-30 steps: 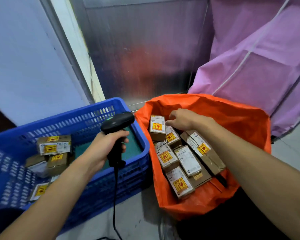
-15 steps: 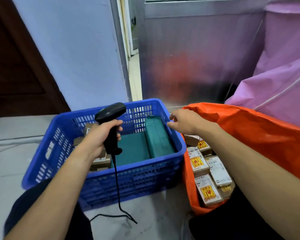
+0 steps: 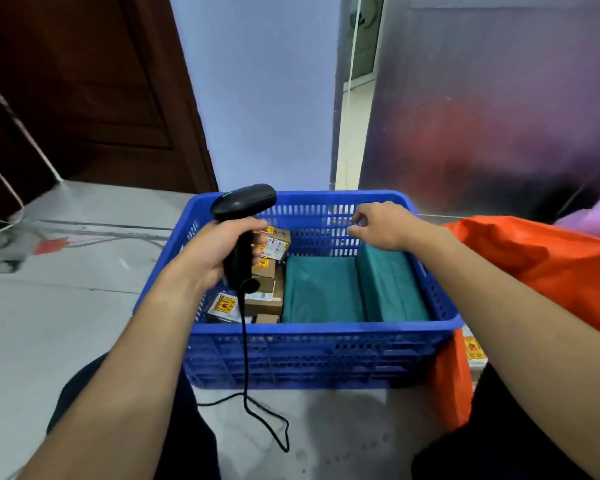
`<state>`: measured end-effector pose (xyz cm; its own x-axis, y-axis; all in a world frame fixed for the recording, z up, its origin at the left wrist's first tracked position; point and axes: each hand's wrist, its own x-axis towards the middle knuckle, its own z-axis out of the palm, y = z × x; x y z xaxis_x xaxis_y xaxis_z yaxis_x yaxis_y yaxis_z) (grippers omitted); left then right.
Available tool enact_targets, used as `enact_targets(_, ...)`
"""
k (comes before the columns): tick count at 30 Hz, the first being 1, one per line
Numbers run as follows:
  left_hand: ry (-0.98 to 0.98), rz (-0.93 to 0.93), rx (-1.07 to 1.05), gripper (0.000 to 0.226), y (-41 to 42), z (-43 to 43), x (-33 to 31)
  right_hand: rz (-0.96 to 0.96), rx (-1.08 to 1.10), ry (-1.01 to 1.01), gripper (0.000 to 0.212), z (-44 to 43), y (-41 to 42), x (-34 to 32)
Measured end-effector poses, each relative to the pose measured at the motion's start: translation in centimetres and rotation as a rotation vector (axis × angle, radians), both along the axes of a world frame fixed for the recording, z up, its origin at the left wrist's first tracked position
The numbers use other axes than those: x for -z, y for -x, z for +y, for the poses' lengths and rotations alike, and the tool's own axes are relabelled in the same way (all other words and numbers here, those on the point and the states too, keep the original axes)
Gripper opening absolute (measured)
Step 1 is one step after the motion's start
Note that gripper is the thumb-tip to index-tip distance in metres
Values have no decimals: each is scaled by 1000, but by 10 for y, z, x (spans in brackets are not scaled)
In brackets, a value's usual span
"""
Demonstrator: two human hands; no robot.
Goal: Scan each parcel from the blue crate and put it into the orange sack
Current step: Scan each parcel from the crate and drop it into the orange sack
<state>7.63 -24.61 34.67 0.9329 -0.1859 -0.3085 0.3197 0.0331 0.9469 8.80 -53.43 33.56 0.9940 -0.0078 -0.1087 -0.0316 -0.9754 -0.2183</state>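
Note:
The blue crate [image 3: 319, 344] sits on the floor straight ahead. Several small brown parcels [image 3: 267, 299] with yellow-red stickers are piled in its left part, partly hidden by my left hand. Green padding [image 3: 323, 289] covers the crate's floor on the right. My left hand [image 3: 215, 251] grips the black handheld scanner [image 3: 243, 202] over the crate's left side. My right hand [image 3: 381, 225] hovers empty over the crate's far right part, fingers loosely curled. The orange sack [image 3: 548, 258] lies at the right edge; one stickered parcel [image 3: 473, 348] in it peeks out beside my right forearm.
The scanner's black cable [image 3: 257, 410] hangs down over the crate's front wall onto the grey floor. A dark wooden door [image 3: 84, 91] and white cords [image 3: 0, 174] are at the back left. A metal panel [image 3: 499, 116] stands behind the sack.
My right hand left the orange sack empty and swung left over the blue crate. My view turned left, so the crate is centred. The left hand kept holding the scanner.

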Motion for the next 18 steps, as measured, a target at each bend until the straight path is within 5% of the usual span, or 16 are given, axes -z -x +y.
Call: enact_targets(18, -226, 26, -115, 11, -80, 94, 15, 361, 8, -20, 57, 89, -118, 159)
